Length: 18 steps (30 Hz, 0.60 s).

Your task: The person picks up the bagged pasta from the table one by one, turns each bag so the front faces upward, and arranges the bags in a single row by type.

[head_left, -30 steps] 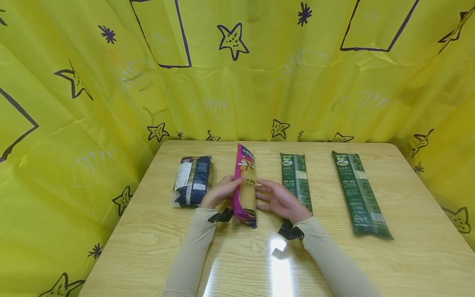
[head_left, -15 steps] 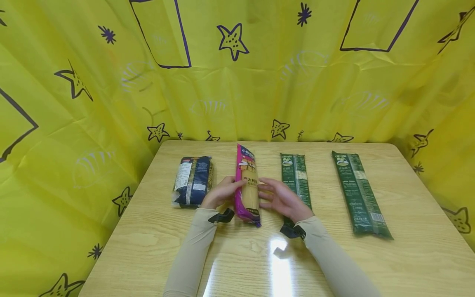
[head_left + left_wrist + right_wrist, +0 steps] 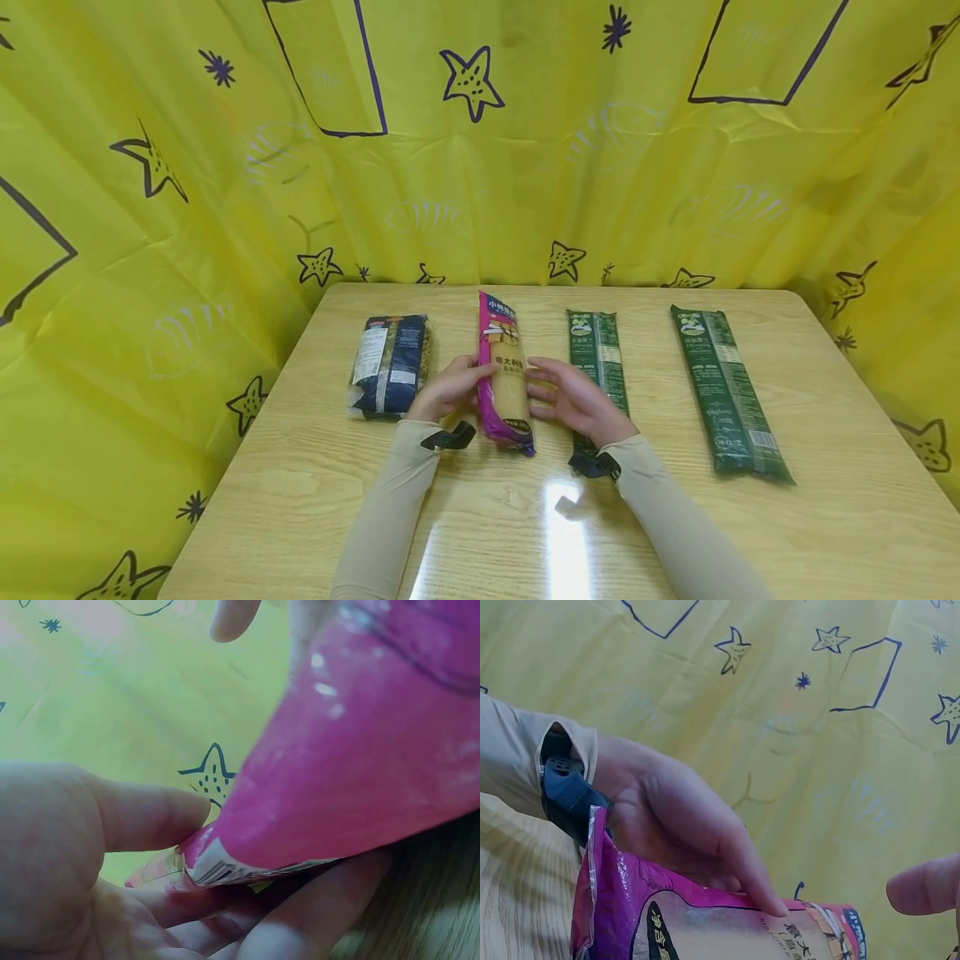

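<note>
A pink packet of spaghetti point(image 3: 508, 392) with a clear window lies lengthwise in the middle of the head view, tilted on its side edge. My left hand point(image 3: 450, 388) grips its left edge, thumb over the front and fingers underneath; the left wrist view shows those fingers point(image 3: 315, 907) below the pink wrapper point(image 3: 352, 765). Along the packet's right edge my right hand point(image 3: 576, 398) stands with fingers spread and loosely bent, fingertips right at the wrapper. Its thumb point(image 3: 926, 887) is raised off the packet in the right wrist view.
A dark blue bag of pasta point(image 3: 392, 367) lies left of the hands on the wooden table point(image 3: 300, 500). Partly behind the right hand is a green spaghetti packet point(image 3: 596, 342), and another green packet point(image 3: 727, 392) lies farther right. A yellow curtain point(image 3: 480, 183) hangs behind the table.
The pink packet has shifted slightly right and rolled so more of its windowed front faces up. The left hand stays on it; the right hand has moved a little right along with it.
</note>
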Available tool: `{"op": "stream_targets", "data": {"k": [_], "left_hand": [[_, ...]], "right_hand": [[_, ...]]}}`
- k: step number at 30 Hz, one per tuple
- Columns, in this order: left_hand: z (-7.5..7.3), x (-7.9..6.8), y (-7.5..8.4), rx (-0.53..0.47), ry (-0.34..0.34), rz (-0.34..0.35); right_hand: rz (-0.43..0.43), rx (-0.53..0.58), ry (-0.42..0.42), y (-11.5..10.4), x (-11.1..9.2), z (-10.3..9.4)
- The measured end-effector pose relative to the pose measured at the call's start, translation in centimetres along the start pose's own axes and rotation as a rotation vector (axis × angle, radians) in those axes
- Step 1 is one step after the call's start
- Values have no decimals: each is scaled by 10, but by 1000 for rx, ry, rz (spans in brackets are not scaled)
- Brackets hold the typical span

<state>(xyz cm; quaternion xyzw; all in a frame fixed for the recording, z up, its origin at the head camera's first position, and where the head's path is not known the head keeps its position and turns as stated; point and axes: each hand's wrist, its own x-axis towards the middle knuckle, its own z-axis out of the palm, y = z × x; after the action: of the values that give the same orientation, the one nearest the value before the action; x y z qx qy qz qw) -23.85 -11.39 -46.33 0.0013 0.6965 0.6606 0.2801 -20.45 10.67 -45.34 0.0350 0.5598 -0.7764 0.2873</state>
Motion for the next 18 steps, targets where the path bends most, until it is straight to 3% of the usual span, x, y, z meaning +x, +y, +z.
{"op": "stream_targets", "data": {"k": [18], "left_hand": [[0,5,-4,-111,-19,20]], "right_hand": [[14,21,-3,-1,3,-7]]}}
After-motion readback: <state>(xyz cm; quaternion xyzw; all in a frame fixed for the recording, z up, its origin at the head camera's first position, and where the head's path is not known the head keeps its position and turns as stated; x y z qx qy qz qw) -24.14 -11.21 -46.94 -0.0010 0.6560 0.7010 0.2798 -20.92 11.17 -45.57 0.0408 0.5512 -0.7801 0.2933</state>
